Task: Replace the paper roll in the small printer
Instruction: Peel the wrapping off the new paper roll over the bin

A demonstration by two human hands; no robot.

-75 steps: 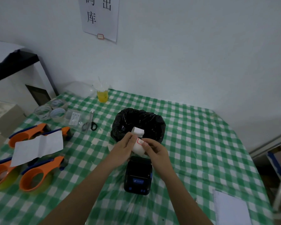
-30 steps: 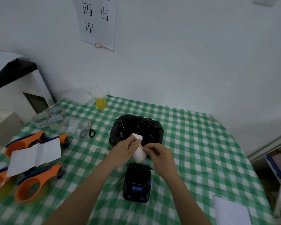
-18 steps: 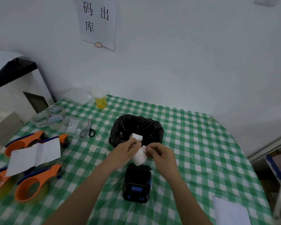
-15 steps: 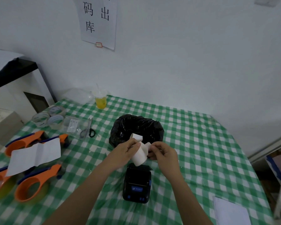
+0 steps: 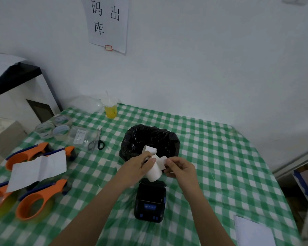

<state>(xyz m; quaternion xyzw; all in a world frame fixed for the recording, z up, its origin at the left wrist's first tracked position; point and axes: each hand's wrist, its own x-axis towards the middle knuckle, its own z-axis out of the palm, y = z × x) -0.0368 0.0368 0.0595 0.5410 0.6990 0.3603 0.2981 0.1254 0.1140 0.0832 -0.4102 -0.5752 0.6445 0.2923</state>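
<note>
Both hands meet above the small black printer [image 5: 150,201], which sits on the bench [image 5: 220,157] under a green-and-white checked cloth; the left hand [image 5: 136,167] is closed around the upper side of a white paper roll [image 5: 154,172], fingers curled over it and thumb toward the wearer; the right hand [image 5: 180,168] pinches the loose end of the paper [image 5: 163,160] between thumb and forefinger, that flap standing away from the roll toward the right; the roll is held tilted in the air, its lower end just above the printer's rear edge and apart from it; whether the printer's paper cover is open is hard to judge from this angle, though a dark raised lip shows at its far end; directly behind the hands stands a bin lined with a black plastic bag [image 5: 150,139], and a small white piece [image 5: 150,149] shows at its near rim, possibly paper; to the left on the bench lie orange tape dispensers [image 5: 36,201], a folded white sheet [image 5: 37,168] resting across them, clear tape rolls [image 5: 52,127], and scissors [image 5: 97,142] with black handles; a cup of yellow drink [image 5: 111,110] stands near the wall; a white sheet [image 5: 252,231] lies at the bench's near right corner; a paper notice [image 5: 108,22] with printed characters hangs on the wall above.
</note>
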